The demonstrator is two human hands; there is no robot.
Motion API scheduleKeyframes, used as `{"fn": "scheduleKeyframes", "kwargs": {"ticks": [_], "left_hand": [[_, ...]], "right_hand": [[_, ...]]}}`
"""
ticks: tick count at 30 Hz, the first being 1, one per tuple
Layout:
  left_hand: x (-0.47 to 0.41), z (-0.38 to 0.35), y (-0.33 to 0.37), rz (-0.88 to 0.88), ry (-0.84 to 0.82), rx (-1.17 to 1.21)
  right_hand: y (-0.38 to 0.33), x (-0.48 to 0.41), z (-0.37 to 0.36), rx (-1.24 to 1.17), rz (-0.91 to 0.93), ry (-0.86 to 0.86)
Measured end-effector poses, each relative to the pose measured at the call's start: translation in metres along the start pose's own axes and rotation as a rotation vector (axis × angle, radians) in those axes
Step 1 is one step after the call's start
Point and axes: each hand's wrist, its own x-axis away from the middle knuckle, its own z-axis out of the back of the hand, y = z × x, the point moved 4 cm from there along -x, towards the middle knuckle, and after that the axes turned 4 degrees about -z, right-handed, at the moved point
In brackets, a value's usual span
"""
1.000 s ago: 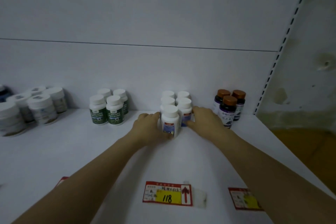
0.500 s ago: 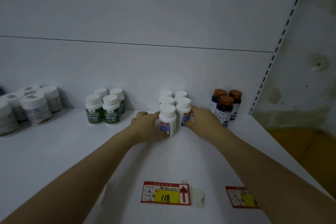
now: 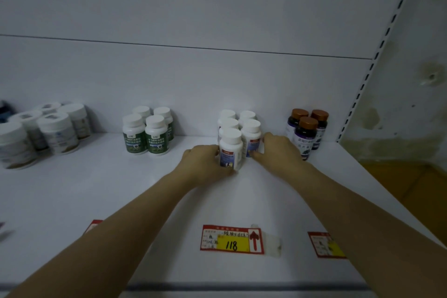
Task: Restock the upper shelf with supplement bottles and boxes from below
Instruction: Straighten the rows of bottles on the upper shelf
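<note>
While I watch through the head camera, I see the left hand (image 3: 205, 162) curled round the front white plastic bottle with a blue label (image 3: 231, 150), thumb and fingers wrapping its lower left side. That bottle stands upright on the white metal shelf (image 3: 72, 189), at the near end of a cluster of white-capped bottles (image 3: 227, 123) set against the back panel. The right hand (image 3: 280, 150) holds the second white blue-label bottle (image 3: 251, 135), just behind and right of the front one; its thumb lies on the label and the fingers bend round the far right side, where I cannot see their tips. Both bottles touch their neighbours.

Left of the cluster stand four green-label bottles with white caps (image 3: 145, 135), and farther left some wide white jars (image 3: 55, 130). Just right of the right hand are three dark bottles with copper caps (image 3: 307, 133). Near the shelf's front edge lies a red and yellow price tag reading 118 (image 3: 232, 239), with another red tag (image 3: 324, 244) to its right.
</note>
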Motion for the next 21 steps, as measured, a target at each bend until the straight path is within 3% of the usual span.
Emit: {"fn": "scheduleKeyframes", "kwargs": {"ticks": [7, 16, 21], "left_hand": [[0.005, 0.0, 0.002, 0.023, 0.087, 0.149], [0.007, 0.001, 0.005, 0.092, 0.094, 0.004], [0.021, 0.004, 0.011, 0.12, 0.006, -0.219]], "right_hand": [[-0.009, 0.026, -0.002, 0.059, 0.101, -0.047], [0.01, 0.04, 0.015, 0.198, -0.016, -0.094], [0.035, 0.059, 0.022, 0.216, -0.1, -0.087]]}}
